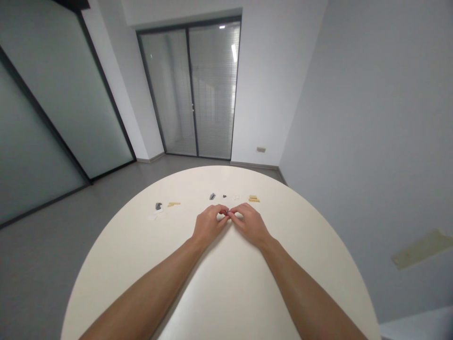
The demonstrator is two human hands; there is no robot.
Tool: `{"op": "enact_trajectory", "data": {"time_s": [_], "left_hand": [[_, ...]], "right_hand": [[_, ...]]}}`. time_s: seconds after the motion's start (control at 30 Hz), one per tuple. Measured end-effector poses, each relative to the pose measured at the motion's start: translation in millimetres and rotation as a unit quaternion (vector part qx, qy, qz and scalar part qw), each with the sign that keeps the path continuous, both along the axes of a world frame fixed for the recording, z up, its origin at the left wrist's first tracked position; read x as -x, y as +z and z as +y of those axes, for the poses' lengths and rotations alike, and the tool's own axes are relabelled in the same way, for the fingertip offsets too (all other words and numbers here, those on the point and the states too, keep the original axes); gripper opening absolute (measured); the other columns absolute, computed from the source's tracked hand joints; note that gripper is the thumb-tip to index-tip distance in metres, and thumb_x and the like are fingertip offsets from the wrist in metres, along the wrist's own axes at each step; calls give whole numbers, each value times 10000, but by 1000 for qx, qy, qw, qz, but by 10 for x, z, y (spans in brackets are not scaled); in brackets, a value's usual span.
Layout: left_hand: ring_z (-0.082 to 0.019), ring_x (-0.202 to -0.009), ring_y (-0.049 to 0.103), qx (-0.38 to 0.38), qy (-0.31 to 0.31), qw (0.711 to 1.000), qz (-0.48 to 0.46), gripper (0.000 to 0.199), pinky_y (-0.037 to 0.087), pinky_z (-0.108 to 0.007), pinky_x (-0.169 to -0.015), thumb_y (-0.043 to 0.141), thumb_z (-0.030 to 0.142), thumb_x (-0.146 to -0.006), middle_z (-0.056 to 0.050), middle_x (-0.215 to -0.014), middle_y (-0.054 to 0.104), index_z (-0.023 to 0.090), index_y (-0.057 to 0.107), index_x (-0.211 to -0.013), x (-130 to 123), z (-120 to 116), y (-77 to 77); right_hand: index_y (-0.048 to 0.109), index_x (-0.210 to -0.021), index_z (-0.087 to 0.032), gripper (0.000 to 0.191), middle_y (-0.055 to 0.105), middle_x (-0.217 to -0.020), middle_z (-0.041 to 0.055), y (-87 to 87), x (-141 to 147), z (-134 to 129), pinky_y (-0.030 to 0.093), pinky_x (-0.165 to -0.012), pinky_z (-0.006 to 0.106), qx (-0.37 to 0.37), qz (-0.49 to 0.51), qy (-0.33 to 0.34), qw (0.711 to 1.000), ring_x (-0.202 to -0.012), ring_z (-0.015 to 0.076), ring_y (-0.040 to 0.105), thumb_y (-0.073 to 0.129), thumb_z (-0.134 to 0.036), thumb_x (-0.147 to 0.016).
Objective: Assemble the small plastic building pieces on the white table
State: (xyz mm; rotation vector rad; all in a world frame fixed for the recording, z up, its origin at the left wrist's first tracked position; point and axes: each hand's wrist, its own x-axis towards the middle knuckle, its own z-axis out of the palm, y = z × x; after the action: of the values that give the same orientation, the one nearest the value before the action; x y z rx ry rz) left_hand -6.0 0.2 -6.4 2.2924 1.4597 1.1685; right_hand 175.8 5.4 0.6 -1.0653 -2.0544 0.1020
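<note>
We look down over a round, pale table (230, 293), with two forearms reaching away from us toward its far half. The left hand (211, 223) and the right hand (252, 224) meet there, thumbs and fingers pinched together. Between their fingertips sits a small greyish piece (228, 212), directly in line with both grips: to the right of the left hand's fingers, to the left of the right hand's. Each grip appears closed on it, and neither hand is clearly nearer. The piece is mostly covered and too small for us to tell its long axis.

Just beyond the hands we find a loose row: a grey piece (212, 196), a tiny dark piece (224, 196), some faint whitish bits (236, 198) and, past the right hand, yellow strips (254, 199). Well to the left lie a dark grey piece (158, 206), more yellow strips beside it, and pale scraps nearer to us.

Around the table we see a grey floor (31, 264), frosted panels (53, 85) on the left, a glass door (212, 94) with blinds ahead, and a plain wall (371, 118) on the right bearing a tan patch (421, 250).
</note>
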Motion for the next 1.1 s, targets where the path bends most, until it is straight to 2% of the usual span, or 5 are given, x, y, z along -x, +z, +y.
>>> {"op": "enact_trajectory", "data": {"time_s": [0.23,0.37,0.77,1.1], "left_hand": [[-156,-944,668,14,-8,1000,2,156,523,-290,-833,589,237,-902,17,-1012,737,264,673,-1030,4,31,-21],[-165,-937,672,13,-1,1000,3,163,524,-303,-838,540,284,-940,3,-1014,741,265,679,-1022,-1,26,-10],[-160,-924,659,24,12,1000,-14,135,525,-292,-815,533,282,-937,12,-985,726,263,652,-997,1,20,-24],[-159,-927,658,21,11,1000,-12,152,531,-286,-814,533,300,-937,-2,-992,722,254,653,-1019,-9,-4,9]], "right_hand": [[705,-926,-219,113,732,-907,51,-18,7,21,509,-839,352,2,-3,-28,1000,-886,204,656,598,-254,-923],[710,-929,-229,113,731,-896,44,-39,5,37,514,-830,345,6,-9,-37,999,-875,199,665,604,-266,-925],[703,-986,-236,106,728,-966,39,-17,-8,21,516,-878,362,23,11,-10,1000,-950,204,659,658,-233,-891],[721,-1024,-245,144,738,-969,45,-60,-30,62,518,-875,372,-12,-2,-4,1000,-959,218,644,635,-222,-911]]}}
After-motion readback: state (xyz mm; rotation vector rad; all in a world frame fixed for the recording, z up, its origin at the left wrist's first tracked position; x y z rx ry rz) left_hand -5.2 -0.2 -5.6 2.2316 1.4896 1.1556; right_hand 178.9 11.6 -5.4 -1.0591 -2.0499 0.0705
